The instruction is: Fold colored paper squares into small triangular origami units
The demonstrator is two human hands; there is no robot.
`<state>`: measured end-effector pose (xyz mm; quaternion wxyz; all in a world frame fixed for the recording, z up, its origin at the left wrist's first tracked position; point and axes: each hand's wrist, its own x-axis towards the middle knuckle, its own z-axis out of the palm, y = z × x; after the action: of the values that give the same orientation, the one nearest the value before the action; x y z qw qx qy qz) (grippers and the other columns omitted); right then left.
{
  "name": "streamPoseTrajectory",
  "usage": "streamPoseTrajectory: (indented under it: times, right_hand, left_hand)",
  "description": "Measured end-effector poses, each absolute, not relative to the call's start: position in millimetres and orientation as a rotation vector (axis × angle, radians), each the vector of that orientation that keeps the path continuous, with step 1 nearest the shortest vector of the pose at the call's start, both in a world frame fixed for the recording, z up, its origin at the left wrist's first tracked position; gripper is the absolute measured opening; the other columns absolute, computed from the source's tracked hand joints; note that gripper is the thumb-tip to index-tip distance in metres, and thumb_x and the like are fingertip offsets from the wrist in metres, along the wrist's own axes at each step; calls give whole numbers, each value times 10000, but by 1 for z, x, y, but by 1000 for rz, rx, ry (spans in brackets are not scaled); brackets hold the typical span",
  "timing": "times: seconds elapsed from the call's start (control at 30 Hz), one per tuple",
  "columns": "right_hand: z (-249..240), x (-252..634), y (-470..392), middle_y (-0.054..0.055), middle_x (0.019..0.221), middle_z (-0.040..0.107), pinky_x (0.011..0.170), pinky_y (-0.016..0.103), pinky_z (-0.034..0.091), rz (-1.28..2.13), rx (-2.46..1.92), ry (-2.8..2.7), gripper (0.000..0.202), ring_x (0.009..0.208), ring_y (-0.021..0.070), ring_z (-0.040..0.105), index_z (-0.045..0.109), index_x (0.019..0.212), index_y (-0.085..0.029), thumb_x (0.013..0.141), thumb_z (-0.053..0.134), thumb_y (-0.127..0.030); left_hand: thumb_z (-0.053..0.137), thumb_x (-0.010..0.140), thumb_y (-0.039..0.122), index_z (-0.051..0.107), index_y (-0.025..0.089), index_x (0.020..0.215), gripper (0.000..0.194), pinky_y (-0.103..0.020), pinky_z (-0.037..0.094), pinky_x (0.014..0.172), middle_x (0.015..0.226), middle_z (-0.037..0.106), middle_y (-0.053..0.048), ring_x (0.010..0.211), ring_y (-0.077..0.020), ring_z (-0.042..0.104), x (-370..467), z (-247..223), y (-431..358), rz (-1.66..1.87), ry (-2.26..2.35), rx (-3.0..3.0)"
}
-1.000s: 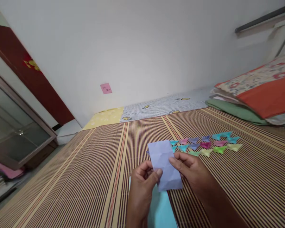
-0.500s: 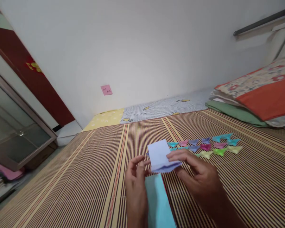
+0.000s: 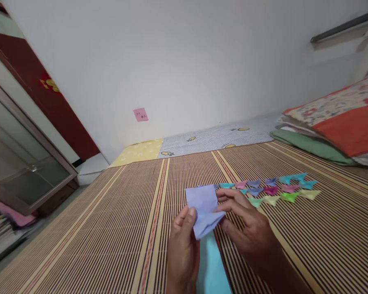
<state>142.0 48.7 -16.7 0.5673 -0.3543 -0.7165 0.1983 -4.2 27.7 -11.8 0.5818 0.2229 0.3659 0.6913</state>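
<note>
Nearby lie folded shapes [image 3: 270, 190]; lavender paper [image 3: 202, 200] partly hides a turquoise sheet [image 3: 213, 265].

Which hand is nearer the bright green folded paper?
Right. The right hand, at the right edge of the purple paper, is left of the bright green folded paper; the left hand is farther left, holding the purple paper.

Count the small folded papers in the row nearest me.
4 visible: left to right, pale-green paper, cream paper, bright-green paper and light-yellow paper, just beyond the right hand, which may hide more.
</note>
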Motion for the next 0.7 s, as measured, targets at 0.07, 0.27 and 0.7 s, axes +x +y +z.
streamPoseTrajectory:
  times: [0.07, 0.27, 0.7]
  right_hand:
    - [-15, 140, 47, 77, 1053, 654, 896, 350, 510, 478, -879, -1672, 160, 1033, 232, 645, 612, 808, -224, 964, 588, -201]
    - [-15, 139, 48, -3, 747, 541, 635, 275, 433, 459, -916, -1716, 239, 687, 163, 541, 498, 730, -230, 957, 554, -182]
    - [-7, 140, 44, -26, 673, 496, 593, 273, 395, 627, -973, -1622, 288, 631, 147, 474, 484, 686, -228, 953, 584, -274]
  left_hand:
    - [927, 682, 454, 783, 154, 934, 418, -378, 588, 903, 977, 816, -100, 946, -264, 766, -4, -13, 26, 1623, 805, 572]
    - [819, 828, 476, 786, 180, 1084, 393, -373, 572, 903, 1039, 808, -106, 987, -257, 750, -5, -18, 27, 1544, 804, 803]
    - [893, 739, 422, 785, 147, 944, 359, -348, 581, 847, 886, 807, -86, 917, -255, 757, 0, -19, 29, 1594, 917, 689]
